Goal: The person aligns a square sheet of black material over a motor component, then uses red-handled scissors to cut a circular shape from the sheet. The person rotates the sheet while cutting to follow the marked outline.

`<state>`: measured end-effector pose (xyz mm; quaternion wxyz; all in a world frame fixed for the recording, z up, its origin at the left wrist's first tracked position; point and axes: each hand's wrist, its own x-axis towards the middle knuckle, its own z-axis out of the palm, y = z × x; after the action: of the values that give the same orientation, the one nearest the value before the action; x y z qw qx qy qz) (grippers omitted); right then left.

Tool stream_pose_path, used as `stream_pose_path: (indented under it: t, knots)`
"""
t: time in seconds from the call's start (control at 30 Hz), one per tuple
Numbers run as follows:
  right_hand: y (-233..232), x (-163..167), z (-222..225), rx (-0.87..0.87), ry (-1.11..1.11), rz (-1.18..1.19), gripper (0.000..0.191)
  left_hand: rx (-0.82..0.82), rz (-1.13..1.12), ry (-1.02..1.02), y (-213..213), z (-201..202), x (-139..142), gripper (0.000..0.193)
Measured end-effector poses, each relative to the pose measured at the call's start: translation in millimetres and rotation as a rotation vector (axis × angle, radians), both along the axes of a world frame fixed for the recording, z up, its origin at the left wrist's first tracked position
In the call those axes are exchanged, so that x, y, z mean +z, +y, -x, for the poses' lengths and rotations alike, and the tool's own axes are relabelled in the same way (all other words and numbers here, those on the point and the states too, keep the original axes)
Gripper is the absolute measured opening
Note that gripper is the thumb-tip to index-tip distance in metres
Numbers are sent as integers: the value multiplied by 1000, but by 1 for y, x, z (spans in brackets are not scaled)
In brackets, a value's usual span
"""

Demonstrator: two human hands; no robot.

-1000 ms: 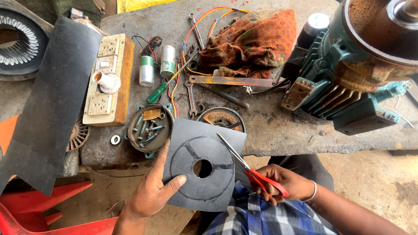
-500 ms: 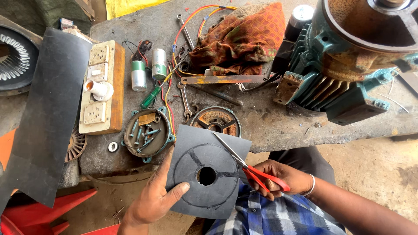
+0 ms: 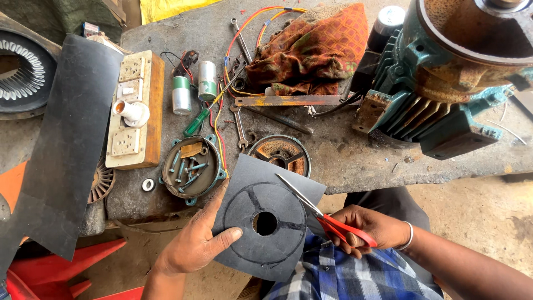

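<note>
My left hand (image 3: pixel 195 240) holds a dark grey gasket sheet (image 3: pixel 266 216) by its left edge, thumb on top. The sheet bears a pressed ring outline and a small round hole in the middle. My right hand (image 3: pixel 371 229) grips red-handled scissors (image 3: pixel 323 215); their open blades lie across the sheet's upper right part, tips pointing up-left. Both hands hover just below the front edge of the stone workbench (image 3: pixel 355 161).
On the bench stand a green electric motor (image 3: pixel 444 72), a rusty round cover (image 3: pixel 279 154), a teal end cap holding bolts (image 3: pixel 191 166), a wooden switchboard (image 3: pixel 133 108), wrenches, capacitors, wires and an orange cloth (image 3: pixel 313 47). A large black sheet (image 3: pixel 61 139) drapes at the left.
The sheet and both hands have shifted slightly; the scissors' blades sit further across the sheet's upper right. The camera has tilted a little.
</note>
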<state>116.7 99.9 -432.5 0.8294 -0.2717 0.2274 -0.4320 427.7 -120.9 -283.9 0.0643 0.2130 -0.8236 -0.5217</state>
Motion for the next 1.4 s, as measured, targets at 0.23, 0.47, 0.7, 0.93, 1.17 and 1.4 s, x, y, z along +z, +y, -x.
stream_pose_path:
  t: [0.23,0.47,0.7,0.93,1.17,1.4]
  knots:
    - [1,0,2,39,23,-3,46,-20,-6,15,-2,-1,-1,90]
    - [3,5,5,57,93,-59,38,-32,-32,-47,-3,0,7,91]
    - [6,2,11,83,123,-29,44,-103,-21,-33,-6,4,16,90]
    - [8,-3,12,88,144,-43,47,-113,-33,29,-12,-5,-2,90]
    - [3,2,-2,-250,120,36,59,-109,-915,581,-1,-8,-23,82]
    - [1,-6,-33,-401,230,14,45,603,-343,555,61,52,-50,60]
